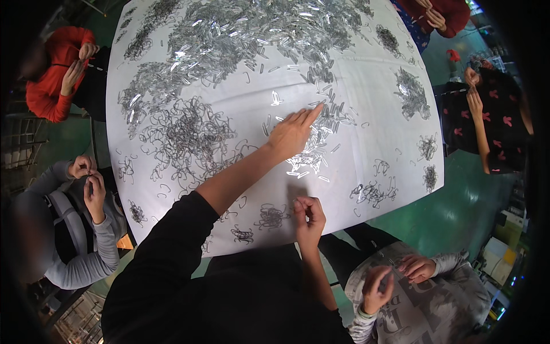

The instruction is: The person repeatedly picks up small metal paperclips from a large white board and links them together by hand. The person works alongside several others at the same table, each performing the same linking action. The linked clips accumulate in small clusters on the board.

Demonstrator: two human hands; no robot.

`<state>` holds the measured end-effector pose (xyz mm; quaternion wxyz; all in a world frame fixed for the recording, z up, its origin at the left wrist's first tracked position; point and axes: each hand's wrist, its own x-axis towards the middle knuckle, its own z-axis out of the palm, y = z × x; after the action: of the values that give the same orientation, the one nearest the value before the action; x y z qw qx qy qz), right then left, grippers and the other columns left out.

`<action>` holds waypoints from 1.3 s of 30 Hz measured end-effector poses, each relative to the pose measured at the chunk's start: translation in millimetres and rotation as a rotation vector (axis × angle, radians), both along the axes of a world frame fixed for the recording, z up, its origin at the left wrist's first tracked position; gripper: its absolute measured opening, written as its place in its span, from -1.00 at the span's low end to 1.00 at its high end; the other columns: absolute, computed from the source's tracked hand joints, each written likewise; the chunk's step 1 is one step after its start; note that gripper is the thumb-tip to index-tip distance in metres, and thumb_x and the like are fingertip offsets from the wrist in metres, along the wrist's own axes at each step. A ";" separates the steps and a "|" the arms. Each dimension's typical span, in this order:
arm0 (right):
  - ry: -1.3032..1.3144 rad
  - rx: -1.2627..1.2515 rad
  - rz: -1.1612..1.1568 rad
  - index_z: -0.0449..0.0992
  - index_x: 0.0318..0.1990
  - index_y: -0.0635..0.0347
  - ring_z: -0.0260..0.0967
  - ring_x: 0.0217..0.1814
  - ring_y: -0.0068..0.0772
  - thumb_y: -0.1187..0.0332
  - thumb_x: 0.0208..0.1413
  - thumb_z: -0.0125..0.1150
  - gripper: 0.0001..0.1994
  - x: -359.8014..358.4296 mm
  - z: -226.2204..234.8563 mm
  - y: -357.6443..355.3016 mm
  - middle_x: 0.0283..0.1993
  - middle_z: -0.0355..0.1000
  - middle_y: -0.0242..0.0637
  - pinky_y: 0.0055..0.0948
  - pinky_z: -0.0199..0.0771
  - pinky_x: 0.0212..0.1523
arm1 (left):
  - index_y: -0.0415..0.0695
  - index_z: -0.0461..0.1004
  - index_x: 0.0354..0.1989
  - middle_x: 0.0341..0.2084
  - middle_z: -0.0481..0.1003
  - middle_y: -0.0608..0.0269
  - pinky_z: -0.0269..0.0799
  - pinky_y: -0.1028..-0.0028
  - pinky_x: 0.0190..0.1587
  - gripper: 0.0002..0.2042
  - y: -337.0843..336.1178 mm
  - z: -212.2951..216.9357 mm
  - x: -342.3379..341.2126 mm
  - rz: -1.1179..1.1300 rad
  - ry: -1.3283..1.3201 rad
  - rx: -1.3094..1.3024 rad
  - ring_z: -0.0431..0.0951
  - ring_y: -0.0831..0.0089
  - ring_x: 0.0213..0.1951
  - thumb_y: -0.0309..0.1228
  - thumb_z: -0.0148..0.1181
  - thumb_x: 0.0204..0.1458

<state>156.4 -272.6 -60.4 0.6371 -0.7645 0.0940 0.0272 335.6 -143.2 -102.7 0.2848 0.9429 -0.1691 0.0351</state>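
The left hand point(292, 133) reaches far over the bench point(366, 97), fingers spread, forefinger touching small shiny flat metal clips point(312, 152); the right hand point(309, 217) pinches something tiny near the bench's edge. The clips look light, stiff and slippery, best nipped by their edges.

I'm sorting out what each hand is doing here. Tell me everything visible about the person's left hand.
The left hand is bare, at the end of a forearm stretched far forward over the white table from a pushed-up black sleeve. It lies palm down, forefinger extended toward the upper right, the other fingers loosely curled. Its fingertips rest on a scatter of small shiny metal clips. It grips nothing that can be seen.
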 end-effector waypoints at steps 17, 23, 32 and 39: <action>-0.071 -0.066 0.087 0.47 -0.19 0.32 0.29 -0.35 -0.68 0.49 0.17 0.17 -0.89 -4.9 2.3 -8.9 -0.34 0.36 -0.43 -0.67 0.34 -0.33 | -0.22 0.17 0.27 0.28 0.19 0.07 -0.11 -0.09 0.33 -0.50 121.8 -3.0 9.0 0.561 0.349 0.607 0.13 0.18 0.33 -0.19 -0.11 0.23; -0.088 -0.094 0.103 0.48 -0.20 0.33 0.30 -0.39 -0.67 0.49 0.17 0.17 -0.90 -9.4 10.5 -2.9 -0.36 0.34 -0.43 -0.66 0.33 -0.34 | -0.24 0.08 0.32 0.34 0.07 0.06 -0.15 -0.11 0.33 -0.43 65.6 -32.6 -5.2 0.174 -0.063 0.327 -0.02 0.13 0.38 -0.16 -0.09 0.23; -0.100 -0.031 0.062 0.52 -0.26 0.30 0.33 -0.40 -0.56 0.52 0.12 0.20 -0.93 -24.4 21.5 4.7 -0.36 0.39 -0.32 -0.58 0.36 -0.35 | -0.31 0.05 0.32 0.37 -0.04 -0.02 -0.32 -0.12 0.35 -0.42 74.4 -26.7 -112.0 0.368 0.029 0.401 -0.13 0.14 0.42 -0.19 -0.11 0.23; -0.141 -0.106 0.137 0.51 -0.25 0.28 0.32 -0.39 -0.63 0.49 0.15 0.19 -0.93 -37.2 27.1 10.0 -0.36 0.37 -0.40 -0.63 0.32 -0.35 | -0.15 0.36 0.14 0.15 0.33 0.15 0.05 0.09 0.29 -0.60 65.2 -21.3 -82.9 0.226 -0.161 0.087 0.22 0.24 0.25 -0.35 0.08 0.12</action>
<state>119.2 -262.6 -33.3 0.5975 -0.8017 -0.0025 0.0119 252.6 -78.0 -124.0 0.2233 0.9616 -0.0856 0.1350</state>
